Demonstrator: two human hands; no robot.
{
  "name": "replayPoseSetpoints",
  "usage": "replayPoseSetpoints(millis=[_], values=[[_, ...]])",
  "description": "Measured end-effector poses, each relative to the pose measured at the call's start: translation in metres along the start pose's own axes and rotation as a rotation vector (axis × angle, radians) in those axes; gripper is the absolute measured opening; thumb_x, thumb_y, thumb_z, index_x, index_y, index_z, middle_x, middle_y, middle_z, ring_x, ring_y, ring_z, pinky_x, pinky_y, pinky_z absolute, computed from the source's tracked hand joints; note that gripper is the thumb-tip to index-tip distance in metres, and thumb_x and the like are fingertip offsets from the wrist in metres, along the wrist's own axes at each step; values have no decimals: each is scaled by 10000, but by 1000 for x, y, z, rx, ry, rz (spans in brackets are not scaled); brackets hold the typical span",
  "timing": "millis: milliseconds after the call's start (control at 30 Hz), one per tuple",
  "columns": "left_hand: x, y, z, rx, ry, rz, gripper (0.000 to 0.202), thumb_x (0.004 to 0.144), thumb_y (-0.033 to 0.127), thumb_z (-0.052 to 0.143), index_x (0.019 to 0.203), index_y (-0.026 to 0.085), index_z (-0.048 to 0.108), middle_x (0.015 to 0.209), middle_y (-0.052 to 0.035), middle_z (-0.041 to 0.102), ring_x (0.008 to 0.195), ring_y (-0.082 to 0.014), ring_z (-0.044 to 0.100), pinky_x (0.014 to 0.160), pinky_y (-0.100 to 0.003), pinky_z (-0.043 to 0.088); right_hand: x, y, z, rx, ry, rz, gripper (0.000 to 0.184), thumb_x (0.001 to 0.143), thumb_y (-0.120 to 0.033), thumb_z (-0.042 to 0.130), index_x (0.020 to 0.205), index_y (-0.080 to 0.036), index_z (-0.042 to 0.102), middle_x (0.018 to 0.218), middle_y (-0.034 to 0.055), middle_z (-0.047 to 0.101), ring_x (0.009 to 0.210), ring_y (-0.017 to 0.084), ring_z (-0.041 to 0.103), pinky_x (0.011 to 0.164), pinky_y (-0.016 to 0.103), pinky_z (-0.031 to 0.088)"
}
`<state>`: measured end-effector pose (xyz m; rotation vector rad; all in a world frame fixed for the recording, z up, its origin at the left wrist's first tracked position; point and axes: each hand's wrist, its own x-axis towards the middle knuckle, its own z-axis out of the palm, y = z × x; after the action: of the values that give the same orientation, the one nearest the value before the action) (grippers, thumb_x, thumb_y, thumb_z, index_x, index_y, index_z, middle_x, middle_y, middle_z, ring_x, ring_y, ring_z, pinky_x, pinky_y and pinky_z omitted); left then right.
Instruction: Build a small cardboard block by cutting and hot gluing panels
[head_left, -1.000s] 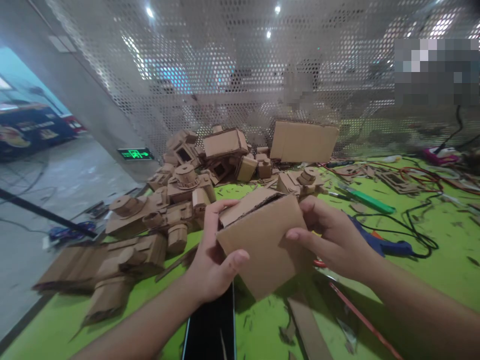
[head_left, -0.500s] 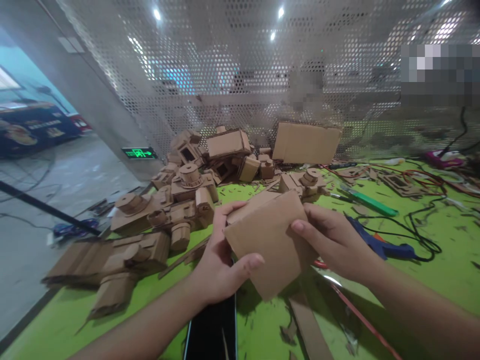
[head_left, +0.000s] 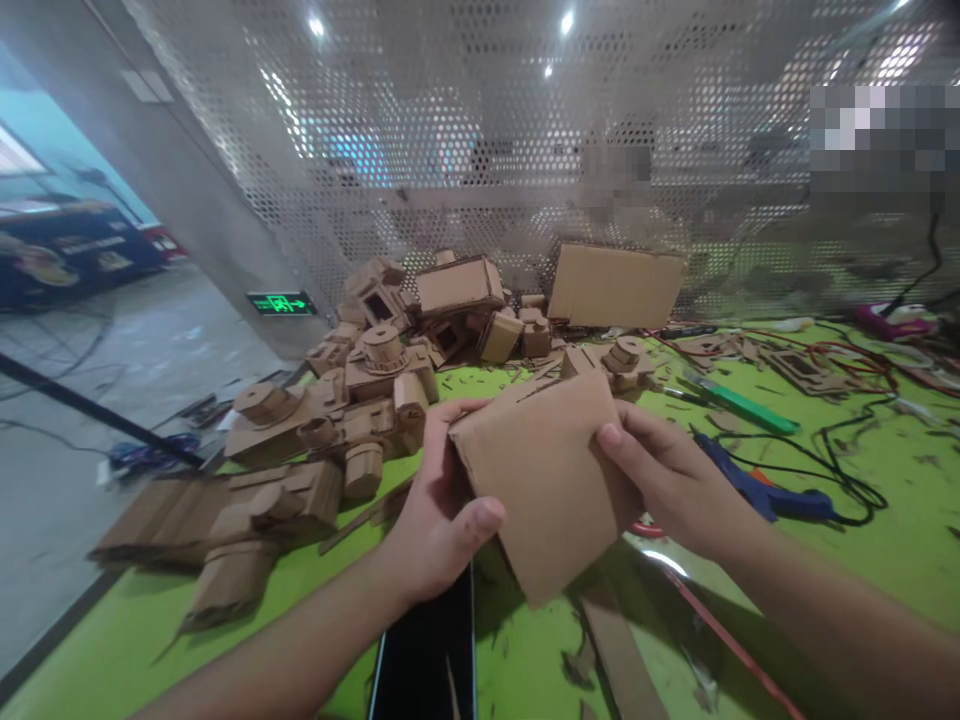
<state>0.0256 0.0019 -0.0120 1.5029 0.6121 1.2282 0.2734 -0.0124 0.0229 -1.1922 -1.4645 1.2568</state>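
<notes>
I hold a brown cardboard piece [head_left: 547, 480] in front of me over the green table [head_left: 862, 560]. My left hand [head_left: 439, 520] grips its left edge, thumb on the near face and fingers curled behind the top. My right hand [head_left: 667, 480] grips the right edge, thumb pressed on the near face. The flat near face is turned toward me, and what lies behind it is hidden.
A heap of cardboard models [head_left: 360, 400] fills the table's left and back, with a cardboard sheet [head_left: 615, 285] leaning on the perforated metal screen [head_left: 480, 150]. A blue glue gun [head_left: 750, 490], green utility knife [head_left: 739, 405], cables, a black phone [head_left: 427, 660] and cardboard strips lie nearby.
The cardboard piece has tipped so its flat face points more toward me and its open top no longer shows. Both hands keep their grip and shifted slightly.
</notes>
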Motion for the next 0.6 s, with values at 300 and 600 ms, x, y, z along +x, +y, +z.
replayPoseSetpoints(millis=[300,600], values=[[-1,6,12,-90,30,-152,815,873,558,885,1411,298,331,1374,-131,665,1269,-345,684,1012,-466,595,3,3,5,1,57,76,493,986,-728,675,973,-242,762,916,19,763,803,181,675,626,230,541],[-2,-3,2,-142,56,-221,649,975,606,761,1432,327,395,1454,-113,669,1329,-345,669,1106,-510,547,3,0,1,-21,16,138,507,949,-745,710,932,-239,734,890,20,740,815,213,669,633,270,508]])
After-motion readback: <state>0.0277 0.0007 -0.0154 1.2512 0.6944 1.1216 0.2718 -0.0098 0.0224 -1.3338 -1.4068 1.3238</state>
